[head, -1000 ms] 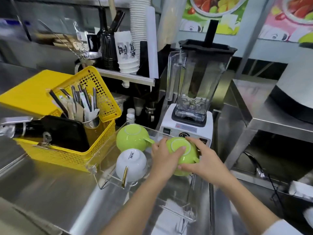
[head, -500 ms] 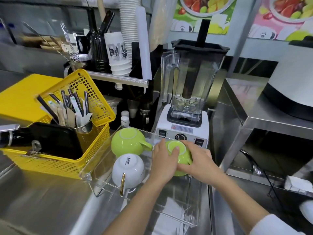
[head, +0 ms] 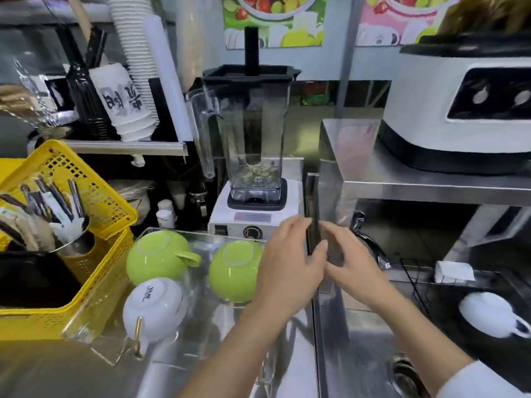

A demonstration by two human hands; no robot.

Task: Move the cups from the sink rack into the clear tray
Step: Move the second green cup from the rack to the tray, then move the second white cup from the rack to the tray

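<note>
A shiny metal counter (head: pixel 71 377) holds the clear tray (head: pixel 201 326) with three upside-down cups; both hands, left hand (head: pixel 287 265) and right hand (head: pixel 353 262), are open and empty beside the blender (head: pixel 253 156).

Left hand (head: pixel 290 265): off the green cup (head: pixel 235 272) it gripped a second ago, now open just right of it
Right hand (head: pixel 352 264): also off the cup, open, shifted right over the counter edge
Green cup: released, upside down in the tray (head: pixel 184 357) beside the other green cup (head: pixel 157 258)
White cup (head: pixel 485 317): newly in view at far right
</note>
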